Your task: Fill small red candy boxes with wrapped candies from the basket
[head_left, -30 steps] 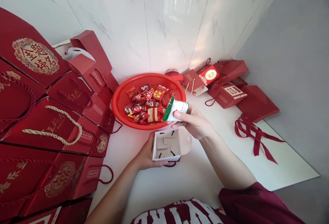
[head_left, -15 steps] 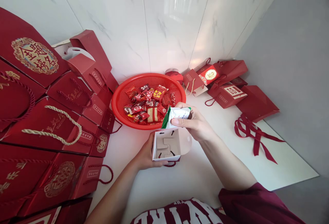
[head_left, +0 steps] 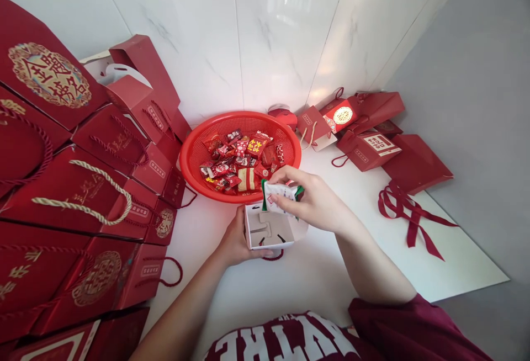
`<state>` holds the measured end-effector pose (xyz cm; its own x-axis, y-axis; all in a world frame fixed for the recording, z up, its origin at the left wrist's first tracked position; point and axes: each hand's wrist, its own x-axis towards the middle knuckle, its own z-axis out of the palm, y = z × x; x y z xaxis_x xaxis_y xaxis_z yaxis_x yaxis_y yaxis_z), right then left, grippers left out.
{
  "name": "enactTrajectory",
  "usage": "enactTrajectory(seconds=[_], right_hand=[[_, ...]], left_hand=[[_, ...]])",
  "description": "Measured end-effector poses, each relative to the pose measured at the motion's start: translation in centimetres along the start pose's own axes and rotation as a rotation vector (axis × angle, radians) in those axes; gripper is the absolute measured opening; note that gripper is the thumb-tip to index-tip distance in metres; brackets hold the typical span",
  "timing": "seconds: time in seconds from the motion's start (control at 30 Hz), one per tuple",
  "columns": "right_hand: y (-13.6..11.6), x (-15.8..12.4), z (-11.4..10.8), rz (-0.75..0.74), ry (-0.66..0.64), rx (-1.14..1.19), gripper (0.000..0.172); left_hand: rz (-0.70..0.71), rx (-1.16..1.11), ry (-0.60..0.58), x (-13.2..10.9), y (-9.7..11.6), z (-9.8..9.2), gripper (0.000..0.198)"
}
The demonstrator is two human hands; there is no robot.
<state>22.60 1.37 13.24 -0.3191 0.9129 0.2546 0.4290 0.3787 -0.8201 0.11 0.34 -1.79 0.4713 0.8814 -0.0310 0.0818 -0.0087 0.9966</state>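
We note packet [head_left: 282,194] in right hand [head_left: 313,202]: white, green ends, small red mark. Box [head_left: 271,229] in left hand [head_left: 238,241]: white inside, dark streaks. Beyond both hands, we see bright red basket [head_left: 187,170], perforated pattern; wrapped sweets [head_left: 256,147] in it mostly red, some yellow lettering, white dots. Left of left hand: deep red gift boxes [head_left: 53,176], gold lettering, ornate round medallions [head_left: 49,77], cream cord [head_left: 128,202]. Right of right hand: dark red ribbon [head_left: 413,226]. Table [head_left: 331,272] under hands: white.

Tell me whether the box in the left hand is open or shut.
Open: the box shows its pale inside, down to the bottom flaps.
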Motion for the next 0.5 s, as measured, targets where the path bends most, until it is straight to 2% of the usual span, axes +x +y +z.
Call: enactTrajectory(seconds=[0.07, 0.13, 0.2, 0.37, 0.5], right_hand=[[-0.2, -0.2, 0.6, 0.014, -0.064, -0.139, 0.010], [-0.2, -0.3, 1.6, 0.048, -0.105, -0.271, 0.014], [-0.1, -0.3, 2.8, 0.094, -0.143, -0.417, 0.015], [-0.1, -0.2, 5.2, 0.202, -0.272, -0.717, 0.005], [-0.2, 0.0, 6.5, 0.326, -0.361, -0.822, 0.017]], left_hand=[[0.017, 0.106, 0.015, 0.0, 0.1, 0.0, 0.104], [0.025, 0.187, 0.021, 0.0, 0.5, 0.0, 0.102], [0.033, 0.222, 0.016, 0.0, 0.7, -0.1, 0.102], [0.058, 0.244, -0.021, 0.0, 0.9, -0.4, 0.101], [0.065, 0.205, -0.030, 0.1, 0.6, -0.4, 0.097]])
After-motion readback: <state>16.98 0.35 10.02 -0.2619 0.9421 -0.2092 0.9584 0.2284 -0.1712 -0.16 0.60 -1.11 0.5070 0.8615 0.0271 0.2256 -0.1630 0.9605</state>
